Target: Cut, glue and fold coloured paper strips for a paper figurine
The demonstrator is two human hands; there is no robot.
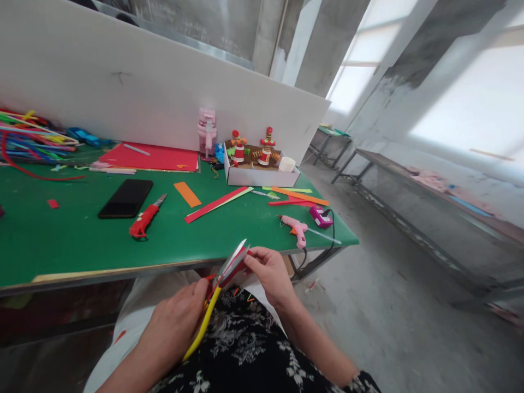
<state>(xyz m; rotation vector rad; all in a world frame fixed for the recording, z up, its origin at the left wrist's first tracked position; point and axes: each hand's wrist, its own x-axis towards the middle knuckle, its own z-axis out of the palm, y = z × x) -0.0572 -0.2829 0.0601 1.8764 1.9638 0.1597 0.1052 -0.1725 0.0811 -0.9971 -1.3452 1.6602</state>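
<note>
My left hand (176, 314) is closed around the handle of a pair of scissors (229, 265), just in front of the table edge. One yellow handle loop (202, 327) shows beside it, and the blades point up and away, slightly apart. My right hand (268, 273) pinches a piece of red paper (241, 266) between thumb and fingers. That paper lies at the blades, and most of it is hidden by them and by my fingers. Both hands are above my lap, where a few tiny coloured scraps (243, 295) lie on dark floral cloth.
On the green table (82, 245) lie a red utility knife (145, 219), a black phone (126, 198), an orange strip (187, 194), red strips (216, 204) and a pink glue gun (295, 229). Behind stand a white box (262, 177) with two small figures and a pink bottle (207, 134).
</note>
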